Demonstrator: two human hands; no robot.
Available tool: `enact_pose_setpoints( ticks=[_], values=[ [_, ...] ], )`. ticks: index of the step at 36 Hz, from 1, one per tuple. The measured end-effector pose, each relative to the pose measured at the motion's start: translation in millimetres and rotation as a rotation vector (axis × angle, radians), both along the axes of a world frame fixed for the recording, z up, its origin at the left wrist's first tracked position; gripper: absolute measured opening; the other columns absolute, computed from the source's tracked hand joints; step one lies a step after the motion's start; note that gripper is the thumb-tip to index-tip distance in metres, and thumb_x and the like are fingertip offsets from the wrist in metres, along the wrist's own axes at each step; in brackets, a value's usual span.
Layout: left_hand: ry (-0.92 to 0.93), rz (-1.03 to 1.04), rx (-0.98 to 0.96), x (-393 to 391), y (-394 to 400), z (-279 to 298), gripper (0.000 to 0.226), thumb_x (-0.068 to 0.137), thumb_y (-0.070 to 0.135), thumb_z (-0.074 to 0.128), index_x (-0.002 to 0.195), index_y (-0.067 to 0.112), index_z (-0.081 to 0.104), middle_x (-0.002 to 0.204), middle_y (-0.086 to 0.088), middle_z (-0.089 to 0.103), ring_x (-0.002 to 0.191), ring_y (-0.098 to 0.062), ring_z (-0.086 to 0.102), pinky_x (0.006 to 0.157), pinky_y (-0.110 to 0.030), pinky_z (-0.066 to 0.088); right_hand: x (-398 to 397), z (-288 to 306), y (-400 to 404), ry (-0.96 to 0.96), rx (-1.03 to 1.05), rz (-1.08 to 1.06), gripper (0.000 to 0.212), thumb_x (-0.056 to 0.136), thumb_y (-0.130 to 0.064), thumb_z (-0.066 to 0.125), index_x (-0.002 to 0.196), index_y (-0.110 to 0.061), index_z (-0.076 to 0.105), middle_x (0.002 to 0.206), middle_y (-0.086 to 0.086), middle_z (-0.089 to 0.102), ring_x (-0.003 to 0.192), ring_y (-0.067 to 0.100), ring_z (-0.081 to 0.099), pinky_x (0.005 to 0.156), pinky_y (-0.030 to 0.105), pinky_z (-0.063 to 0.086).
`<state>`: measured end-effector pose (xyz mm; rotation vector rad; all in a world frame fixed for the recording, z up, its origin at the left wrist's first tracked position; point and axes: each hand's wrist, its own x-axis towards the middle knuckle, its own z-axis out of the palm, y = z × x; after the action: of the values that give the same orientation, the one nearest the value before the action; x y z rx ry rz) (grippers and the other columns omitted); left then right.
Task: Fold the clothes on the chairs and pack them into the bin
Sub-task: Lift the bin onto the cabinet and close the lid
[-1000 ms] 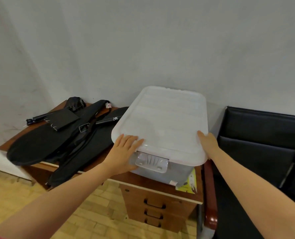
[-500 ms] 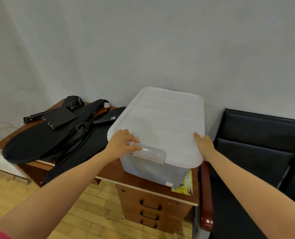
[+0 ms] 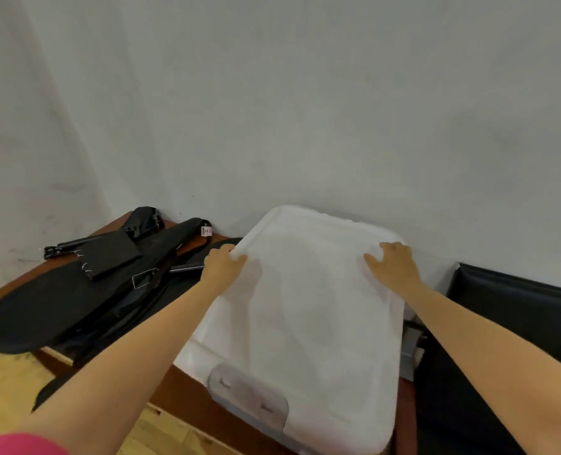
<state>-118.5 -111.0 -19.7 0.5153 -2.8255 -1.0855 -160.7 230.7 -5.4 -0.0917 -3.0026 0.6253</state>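
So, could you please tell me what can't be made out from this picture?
- Bin contents, head view: the cloudy white lid covers them.
- Left hand grip: fingertips curl over the lid's left edge, out of sight.
- Black chair: cut off by the right edge; no clothes visible.
- Desk drawers: hidden below the bin and the arms.
- Black bags: contents unseen.
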Motion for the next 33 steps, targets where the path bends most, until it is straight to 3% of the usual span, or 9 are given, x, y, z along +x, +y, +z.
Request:
enact_pose_setpoints(
  ticks=[2,7,11,16,20,24,26,29,33],
  values=[
    [-0.039,0.063,0.004,-21,3,-6,0.044,0.095,0.039,0.041,0.13,0.014,0.051,0.123,-0.012,0.055,0.105,-0.032,0.054,0.078,-0.034,0.039,-37,2,-2,-0.024,-0.007,0.048,0.058,0.098,-0.042,0.047,0.14,-0.003,0.042,0.144,0.018,0.04,0.138,0.032,0.028,0.11,0.042,0.029],
    [-0.133,0.103,-0.14,-65,9,-17,0.036,0.096,0.041,0.035,0.096,0.012,0.057,0.096,-0.004,0.061,0.084,-0.023,0.056,0.073,-0.034,0.041,-116,0,-16,-0.13,0.092,0.132,0.063,0.098,-0.048,0.042,0.14,-0.001,0.041,0.142,0.02,0.043,0.133,0.035,0.037,0.108,0.041,0.033],
    [-0.151,0.077,-0.17,-95,7,-19,0.05,0.094,0.055,0.039,0.094,0.009,0.059,0.091,-0.004,0.062,0.081,-0.021,0.056,0.072,-0.033,0.042,-161,-5,-30,-0.239,0.215,0.218,0.078,0.094,-0.065,0.035,0.139,-0.003,0.044,0.142,0.017,0.048,0.13,0.032,0.046,0.106,0.038,0.036],
    [-0.167,0.055,-0.145,-118,-2,-24,0.057,0.09,0.064,0.043,0.082,0.01,0.059,0.083,-0.005,0.063,0.076,-0.021,0.058,0.072,-0.035,0.046,-206,-2,-35,-0.442,0.028,0.215,0.087,0.084,-0.074,0.047,0.136,-0.005,0.05,0.143,0.016,0.048,0.13,0.033,0.046,0.105,0.039,0.037],
    [-0.156,0.068,-0.178,-119,-2,-29,0.052,0.092,0.061,0.042,0.075,0.013,0.05,0.078,-0.007,0.06,0.069,-0.019,0.054,0.066,-0.033,0.042,-224,-6,-25,-0.534,-0.247,0.246,0.074,0.075,-0.068,0.067,0.121,-0.011,0.06,0.123,0.003,0.058,0.116,0.027,0.055,0.094,0.035,0.04],
    [-0.18,0.042,-0.171,-123,-6,-32,0.057,0.093,0.062,0.039,0.087,0.008,0.059,0.091,-0.012,0.066,0.079,-0.022,0.059,0.073,-0.034,0.046,-225,-19,-25,-0.313,-0.165,0.277,0.054,0.073,-0.067,0.069,0.078,-0.014,0.063,0.078,0.003,0.062,0.076,0.023,0.061,0.062,0.031,0.04],
    [-0.199,0.03,-0.168,-125,-6,-34,0.059,0.093,0.062,0.038,0.089,0.007,0.059,0.093,-0.011,0.066,0.079,-0.021,0.058,0.074,-0.033,0.046,-217,-25,-29,-0.126,-0.023,0.287,0.05,0.082,-0.064,0.06,0.064,-0.018,0.052,0.078,0.004,0.056,0.08,0.027,0.059,0.061,0.032,0.038],
    [-0.209,0.025,-0.156,-124,-5,-34,0.06,0.094,0.062,0.037,0.094,0.007,0.062,0.092,-0.007,0.065,0.082,-0.02,0.059,0.076,-0.034,0.046,-209,-28,-33,-0.035,0.054,0.278,0.041,0.088,-0.063,0.051,0.081,-0.024,0.062,0.105,0.003,0.056,0.102,0.026,0.055,0.078,0.033,0.044],
    [-0.212,0.008,-0.123,-124,-5,-30,0.056,0.093,0.063,0.036,0.088,0.013,0.059,0.089,-0.003,0.063,0.08,-0.017,0.058,0.074,-0.033,0.046,-202,-30,-39,-0.059,0.041,0.243,0.039,0.095,-0.056,0.045,0.084,-0.022,0.06,0.083,0.002,0.062,0.089,0.029,0.063,0.066,0.032,0.039]
  ],
)
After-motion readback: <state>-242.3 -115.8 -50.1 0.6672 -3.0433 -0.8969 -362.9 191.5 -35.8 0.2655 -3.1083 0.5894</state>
